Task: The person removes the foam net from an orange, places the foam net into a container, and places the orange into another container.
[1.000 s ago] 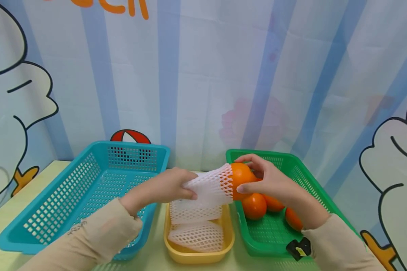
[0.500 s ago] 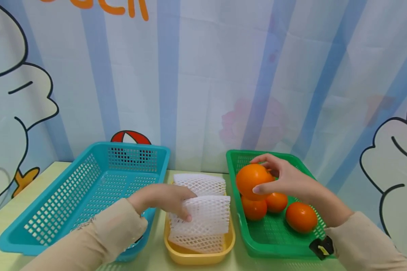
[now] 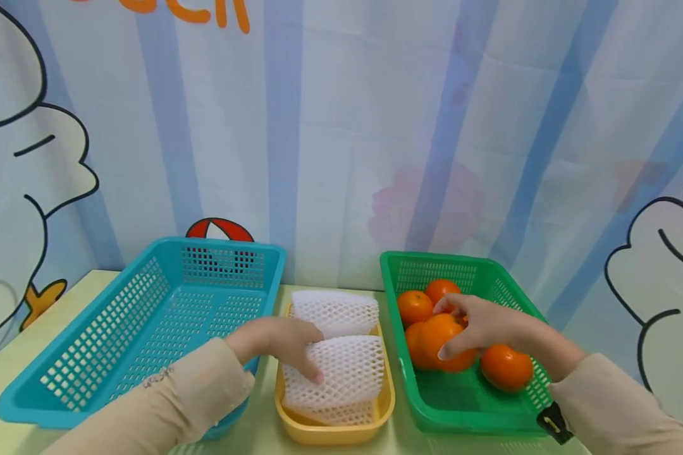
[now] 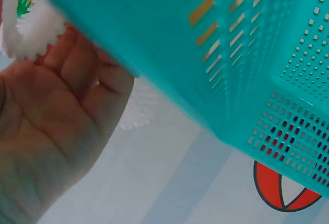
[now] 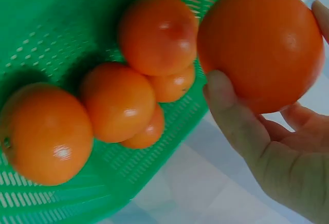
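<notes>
My left hand (image 3: 284,341) pinches a white foam fruit net (image 3: 350,370) by its left side, over the yellow bin (image 3: 336,434). In the left wrist view, the foam net's scalloped end (image 4: 38,31) shows at my curled fingers. Within the green basket (image 3: 461,420), my right hand (image 3: 492,325) grips an orange (image 3: 444,338) between thumb and fingers. That orange (image 5: 262,47) appears bare in the right wrist view, with several others such as a loose orange (image 5: 46,134) lying in the basket. Another foam net (image 3: 334,309) lies at the back of the bin.
To the left stands a blue-green basket (image 3: 270,259) with perforated walls. A pale yellow tabletop (image 3: 99,284) carries all the containers. Behind them hangs a striped printed curtain (image 3: 341,158).
The orange has come out of the foam net and moved right and down into the green basket with my right hand. My left hand has lowered the net over the yellow bin.
</notes>
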`<state>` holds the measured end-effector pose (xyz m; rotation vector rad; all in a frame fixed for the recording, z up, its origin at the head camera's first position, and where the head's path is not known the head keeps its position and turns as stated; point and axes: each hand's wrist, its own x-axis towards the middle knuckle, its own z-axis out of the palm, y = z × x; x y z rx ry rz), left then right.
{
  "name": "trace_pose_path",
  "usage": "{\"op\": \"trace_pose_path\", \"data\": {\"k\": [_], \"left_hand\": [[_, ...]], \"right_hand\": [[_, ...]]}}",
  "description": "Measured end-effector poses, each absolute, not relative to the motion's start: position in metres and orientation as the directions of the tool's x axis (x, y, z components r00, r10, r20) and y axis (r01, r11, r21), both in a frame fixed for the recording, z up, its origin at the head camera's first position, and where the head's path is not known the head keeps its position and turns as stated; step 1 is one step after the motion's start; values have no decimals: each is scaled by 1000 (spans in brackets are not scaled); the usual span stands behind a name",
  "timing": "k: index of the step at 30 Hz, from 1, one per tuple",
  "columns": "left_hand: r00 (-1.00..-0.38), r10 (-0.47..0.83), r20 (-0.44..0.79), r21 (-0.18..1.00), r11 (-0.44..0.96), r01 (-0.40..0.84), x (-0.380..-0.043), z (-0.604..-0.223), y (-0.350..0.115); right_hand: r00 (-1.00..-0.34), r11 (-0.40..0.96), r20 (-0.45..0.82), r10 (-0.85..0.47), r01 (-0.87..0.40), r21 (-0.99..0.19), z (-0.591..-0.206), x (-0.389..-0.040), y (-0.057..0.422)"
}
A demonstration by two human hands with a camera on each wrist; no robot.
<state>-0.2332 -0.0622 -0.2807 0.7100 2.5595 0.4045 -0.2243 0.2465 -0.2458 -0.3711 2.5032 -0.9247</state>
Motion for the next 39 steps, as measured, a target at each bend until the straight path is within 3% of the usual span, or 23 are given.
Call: {"op": "trace_pose_path", "data": {"k": [7,17,27,39], "left_hand": [[-787,526,-322,388,832,397,-234,-276,-67],[-767,552,-325,394,817,421,-233,-269,-73],[-778,555,-293,428,804,412,-230,-268,-81],[-804,542,-246,462,795,394,-227,-265,-90]], "right_hand": [[-846,812,-404,-349,-57,-581,-270,-223,251],[-852,886,-446,-275,-45,-461,-296,-224,250],[-861,891,-441,-252,-29,-453,-311,-219,252],[-821,878,-497,-280,-9,-479,-311,-213,261]]}}
